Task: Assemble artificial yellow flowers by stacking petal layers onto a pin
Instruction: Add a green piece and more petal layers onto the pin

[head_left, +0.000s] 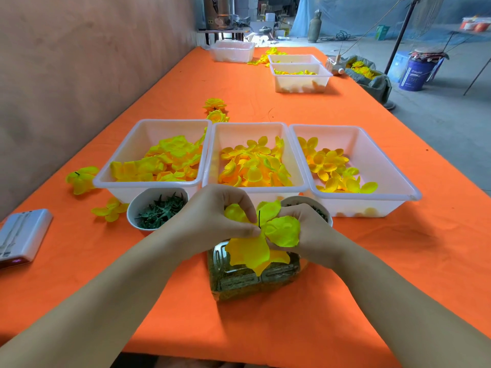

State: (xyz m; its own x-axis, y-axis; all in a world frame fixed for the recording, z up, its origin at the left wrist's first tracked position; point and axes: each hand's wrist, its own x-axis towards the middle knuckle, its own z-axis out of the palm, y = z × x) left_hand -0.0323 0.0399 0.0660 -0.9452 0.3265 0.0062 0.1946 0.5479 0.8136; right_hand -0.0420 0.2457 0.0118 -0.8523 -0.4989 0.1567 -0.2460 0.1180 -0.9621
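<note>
Orange cloth (265,102) over a long table. Brown wall (79,62) well left of the middle tray (249,125); grey concrete floor (438,115) well right of it. The tray holds loose yellow petals.

Just in front of the middle tray: petal layer (281,231), with a thin dark pin (259,219) upright through its centre. Left hand (212,216) pinches the layer beside the pin, fingers curled. Right hand (310,235) grips the layer's right-side petals, fingers curled under. Clear container (239,282) lies directly beneath the layer.
</note>
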